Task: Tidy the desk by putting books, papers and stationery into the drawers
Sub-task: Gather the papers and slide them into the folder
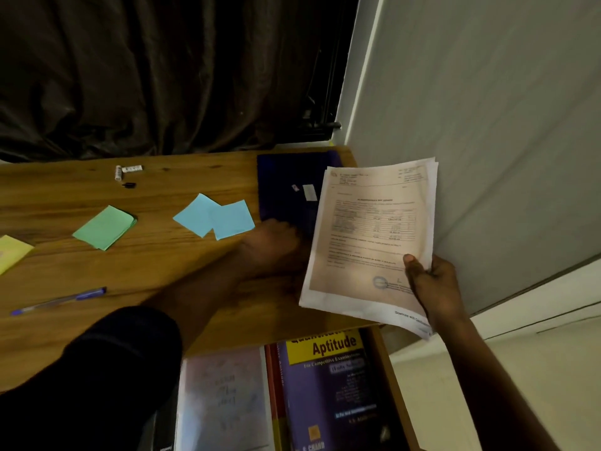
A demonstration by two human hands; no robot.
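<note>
My right hand [432, 284] grips a stack of printed papers [370, 236] by its lower right corner, holding it above the desk's right end. My left hand [270, 245] reaches across the wooden desk [130, 262] to the near edge of a dark blue folder [289, 187]; its fingertips are blurred and partly hidden behind the papers. Below the desk edge an open drawer [390, 385] holds a purple and yellow aptitude book [328, 392] and a pale book [224, 402].
On the desk lie two blue sticky notes [216, 219], a green note pad [104, 227], a yellow pad [9, 252], a blue pen [58, 301], a small white tube [118, 173] and an eraser [133, 168]. A dark curtain hangs behind; a white wall stands right.
</note>
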